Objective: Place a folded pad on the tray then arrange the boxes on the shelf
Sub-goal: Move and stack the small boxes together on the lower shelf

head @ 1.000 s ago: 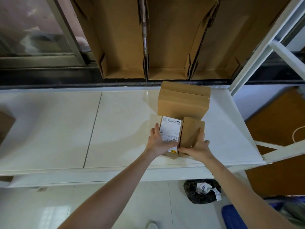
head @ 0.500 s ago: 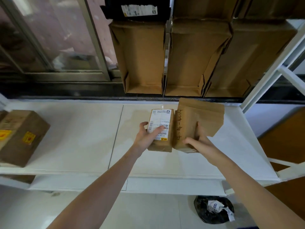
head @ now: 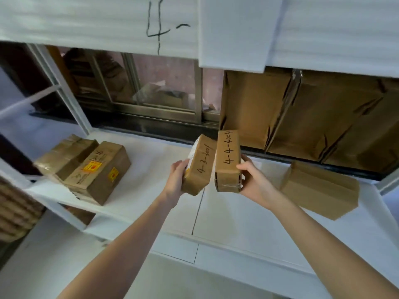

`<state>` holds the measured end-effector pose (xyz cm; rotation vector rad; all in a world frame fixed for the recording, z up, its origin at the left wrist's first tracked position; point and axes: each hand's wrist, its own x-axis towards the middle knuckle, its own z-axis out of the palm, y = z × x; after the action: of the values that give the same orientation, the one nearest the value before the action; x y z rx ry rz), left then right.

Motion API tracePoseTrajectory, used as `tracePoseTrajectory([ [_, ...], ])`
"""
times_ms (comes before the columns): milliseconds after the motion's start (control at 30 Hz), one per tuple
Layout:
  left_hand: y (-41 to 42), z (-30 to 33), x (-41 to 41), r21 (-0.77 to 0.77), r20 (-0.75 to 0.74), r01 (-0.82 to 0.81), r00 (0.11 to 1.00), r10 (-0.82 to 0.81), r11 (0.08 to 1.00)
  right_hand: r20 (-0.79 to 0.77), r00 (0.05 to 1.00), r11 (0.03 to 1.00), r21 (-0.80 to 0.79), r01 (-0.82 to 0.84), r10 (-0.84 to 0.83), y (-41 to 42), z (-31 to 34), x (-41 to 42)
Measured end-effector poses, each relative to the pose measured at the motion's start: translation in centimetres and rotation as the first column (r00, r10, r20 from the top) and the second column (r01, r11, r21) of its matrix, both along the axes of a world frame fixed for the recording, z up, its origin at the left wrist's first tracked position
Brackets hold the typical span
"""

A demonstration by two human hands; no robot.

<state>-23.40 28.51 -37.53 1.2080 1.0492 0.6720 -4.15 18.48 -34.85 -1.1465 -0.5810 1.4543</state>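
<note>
While both forearms reach up from the bottom of the view, the left hand (head: pixel 176 180) grips a small brown cardboard box marked "4-3-4001" (head: pixel 199 166), fingers wrapped round its left face, and the right hand (head: pixel 253 180) grips a narrow brown cardboard box marked "4-4-4004" (head: pixel 227 160), thumb on the front edge, remaining fingers hidden behind it. Both boxes are upright, slightly tilted, held in the air above the white shelf board (head: pixel 151 169), near each other but apart at the bottom. Judgement: arranging phase, midway; these two not yet shelved. Pad step looks done, white foam sheets (head: pixel 97 22) lie on the level above, one marked "4-", so "4-4" probably goes there. Still resting on the shelf: a large plain brown carton (head: pixel 319 188) on the right, and two taped brown cartons with yellow stickers (head: pixel 86 169) on the left. Farther back, open flattened cardboard trays (head: pixel 302 115) lean against the window (head: pixel 155 83). Boxes look light, rigid, tape-sealed, handwritten codes facing out.
</note>
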Motion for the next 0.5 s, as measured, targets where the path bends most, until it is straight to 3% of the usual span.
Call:
tracePoseTrajectory([
  [200,2.9,0.2,-6.6,-0.027,0.083,-0.05,0.995,0.052,0.998,0.019,0.984,0.984,-0.031,-0.177,0.177,5.3,-0.4,-7.1],
  [367,6.0,-1.6,-12.4,-0.035,-0.155,-0.111,0.982,0.104,0.993,0.248,0.881,0.911,-0.206,-0.358,0.402,8.7,-2.0,-11.6],
  [500,8.2,-3.7,-16.6,-0.031,-0.217,-0.094,0.973,0.085,0.995,0.387,0.75,0.84,-0.331,-0.43,0.537,10.7,-4.2,-15.4],
])
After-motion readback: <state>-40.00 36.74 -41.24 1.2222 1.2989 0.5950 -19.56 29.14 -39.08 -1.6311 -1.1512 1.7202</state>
